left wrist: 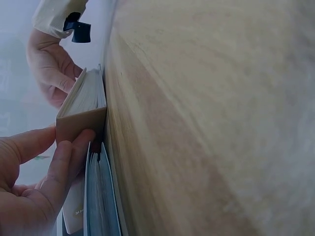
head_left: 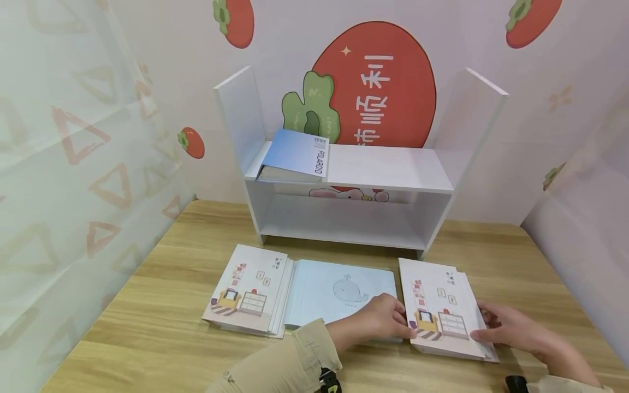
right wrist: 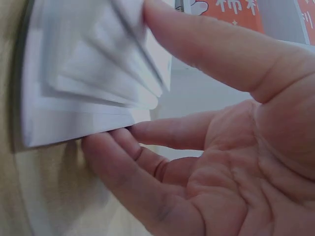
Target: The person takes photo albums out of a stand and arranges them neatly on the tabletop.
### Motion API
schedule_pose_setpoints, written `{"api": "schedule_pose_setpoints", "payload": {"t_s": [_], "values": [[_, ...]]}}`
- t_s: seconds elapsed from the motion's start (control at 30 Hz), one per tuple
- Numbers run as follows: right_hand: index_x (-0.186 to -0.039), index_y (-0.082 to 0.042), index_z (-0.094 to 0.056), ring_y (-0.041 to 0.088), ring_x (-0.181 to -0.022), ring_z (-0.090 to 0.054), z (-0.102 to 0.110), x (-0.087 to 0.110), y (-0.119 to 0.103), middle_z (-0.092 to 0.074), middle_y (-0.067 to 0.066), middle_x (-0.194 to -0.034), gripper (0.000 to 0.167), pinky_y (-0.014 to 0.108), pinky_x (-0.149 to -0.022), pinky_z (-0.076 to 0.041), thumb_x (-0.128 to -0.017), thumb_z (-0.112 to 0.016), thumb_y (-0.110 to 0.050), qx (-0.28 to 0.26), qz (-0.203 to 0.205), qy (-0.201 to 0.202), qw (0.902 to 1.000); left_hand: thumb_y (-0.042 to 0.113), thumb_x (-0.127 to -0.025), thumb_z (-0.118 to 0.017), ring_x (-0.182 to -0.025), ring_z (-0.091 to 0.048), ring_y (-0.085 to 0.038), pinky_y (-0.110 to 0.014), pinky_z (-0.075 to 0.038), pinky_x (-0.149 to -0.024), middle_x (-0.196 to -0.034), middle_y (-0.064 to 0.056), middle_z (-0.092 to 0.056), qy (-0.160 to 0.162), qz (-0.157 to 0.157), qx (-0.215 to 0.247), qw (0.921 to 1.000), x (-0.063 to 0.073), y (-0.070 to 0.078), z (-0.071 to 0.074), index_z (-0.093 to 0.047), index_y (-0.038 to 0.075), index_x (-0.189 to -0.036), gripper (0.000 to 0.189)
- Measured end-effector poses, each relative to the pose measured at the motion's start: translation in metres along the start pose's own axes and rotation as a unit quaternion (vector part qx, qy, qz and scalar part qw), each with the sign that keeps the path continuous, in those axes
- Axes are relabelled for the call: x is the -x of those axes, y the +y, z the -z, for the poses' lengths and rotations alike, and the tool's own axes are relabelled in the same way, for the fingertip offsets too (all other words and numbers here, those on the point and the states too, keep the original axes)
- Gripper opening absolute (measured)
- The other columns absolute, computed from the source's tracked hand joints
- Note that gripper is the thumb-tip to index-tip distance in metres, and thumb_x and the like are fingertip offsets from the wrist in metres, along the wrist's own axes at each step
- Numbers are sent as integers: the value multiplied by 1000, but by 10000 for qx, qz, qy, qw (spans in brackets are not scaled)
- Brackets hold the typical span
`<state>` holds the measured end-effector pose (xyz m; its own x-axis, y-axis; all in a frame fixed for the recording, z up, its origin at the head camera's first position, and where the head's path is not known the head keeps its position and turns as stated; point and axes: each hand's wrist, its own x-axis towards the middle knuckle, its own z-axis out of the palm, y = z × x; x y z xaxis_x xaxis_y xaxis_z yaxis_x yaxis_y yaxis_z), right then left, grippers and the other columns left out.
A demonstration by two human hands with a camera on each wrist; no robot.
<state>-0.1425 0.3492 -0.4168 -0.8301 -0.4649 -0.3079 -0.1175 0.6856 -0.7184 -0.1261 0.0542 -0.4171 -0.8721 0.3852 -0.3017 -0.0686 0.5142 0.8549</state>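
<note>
A thick white book (head_left: 432, 289), its cover drawn with a yellow armchair and a dresser, lies at the right of the table. My left hand (head_left: 380, 316) holds its spine side, thumb at the upper edge and fingers low against the spine (left wrist: 81, 124). On the opposite side my right hand (head_left: 513, 327) pinches it, thumb on the cover and fingers under the lower edge. Its pages (right wrist: 93, 73) fan slightly apart there. Under my left wrist lies a pale blue book (head_left: 319, 289) with a whale drawing. Another armchair-cover book (head_left: 255, 284) lies farther left.
Behind the books stands a white two-tier shelf (head_left: 344, 218) with tall side panels. A blue and white book marked POLAROID (head_left: 297, 153) lies on its upper board, at the left. Patterned sheets (head_left: 88, 164) hang around the wooden table (head_left: 162, 305).
</note>
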Motion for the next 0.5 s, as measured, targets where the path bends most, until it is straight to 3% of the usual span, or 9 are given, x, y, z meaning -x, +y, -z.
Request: {"api": "schedule_pose_setpoints", "payload": {"t_s": [0.2, 0.37, 0.5], "values": [[-126, 20, -47, 8, -86, -47, 3, -4, -3, -57, 4, -98, 59, 21, -69, -40, -91, -71, -21, 397, -356, -12, 9986, 10, -79, -83, -85, -72, -6, -18, -53, -76, -87, -4, -78, 13, 45, -14, 10000, -1, 1, 0, -66, -2, -115, 42], [-118, 15, -53, -3, -80, -41, 3, 1, -9, -53, 5, -97, 45, 21, -66, -37, -92, -70, -17, 363, -93, 31, 9993, 12, -78, -84, -86, -71, -5, -18, -53, -78, -86, -3, -78, 0, 73, -109, 9999, -1, 0, -1, -67, -1, -114, 41], [-116, 15, -53, -4, -78, -37, 1, 4, -13, -47, 5, -94, 41, 21, -63, -32, -91, -70, -13, 408, 171, 202, 9988, 12, -78, -84, -82, -70, -4, -17, -51, -74, -85, -3, -78, 7, 43, -72, 10000, -1, 0, 0, -68, 1, -108, 36]]}}
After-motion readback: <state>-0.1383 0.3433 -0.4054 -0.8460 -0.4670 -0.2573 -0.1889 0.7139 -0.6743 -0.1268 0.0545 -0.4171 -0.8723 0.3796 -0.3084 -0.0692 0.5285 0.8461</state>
